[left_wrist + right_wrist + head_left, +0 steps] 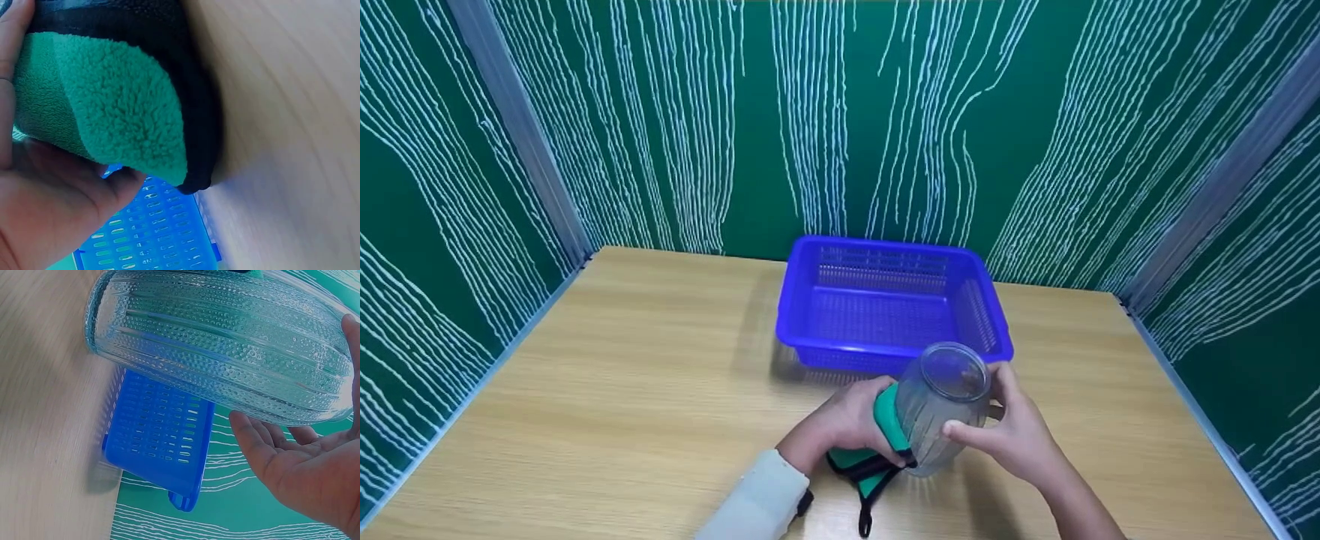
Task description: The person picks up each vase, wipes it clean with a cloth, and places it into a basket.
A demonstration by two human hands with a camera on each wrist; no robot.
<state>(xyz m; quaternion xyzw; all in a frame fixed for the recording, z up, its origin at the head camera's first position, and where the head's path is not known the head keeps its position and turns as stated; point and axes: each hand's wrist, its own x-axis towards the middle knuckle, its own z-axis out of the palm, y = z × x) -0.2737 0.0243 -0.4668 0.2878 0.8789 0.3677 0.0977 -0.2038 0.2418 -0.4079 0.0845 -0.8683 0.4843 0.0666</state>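
Note:
A clear glass jar [937, 409] with a ribbed, dimpled wall stands slightly tilted in front of me, its round mouth facing up. My right hand [1020, 439] holds it from the right, thumb on the near side and fingers round the far side. On the jar's left, my left hand [851, 420] grips a fluffy green cloth [124, 107] with black edging and presses it to the glass. A corner of the cloth with a black loop [865, 517] hangs below that hand. The right wrist view shows the jar's base close to the tabletop.
A blue-purple plastic basket [855, 348] with slotted walls sits just beyond the jar, overlapped by its mouth in the head view. The wooden table [622, 390] is bounded by green panels [757, 150] with white wavy lines at the back and sides.

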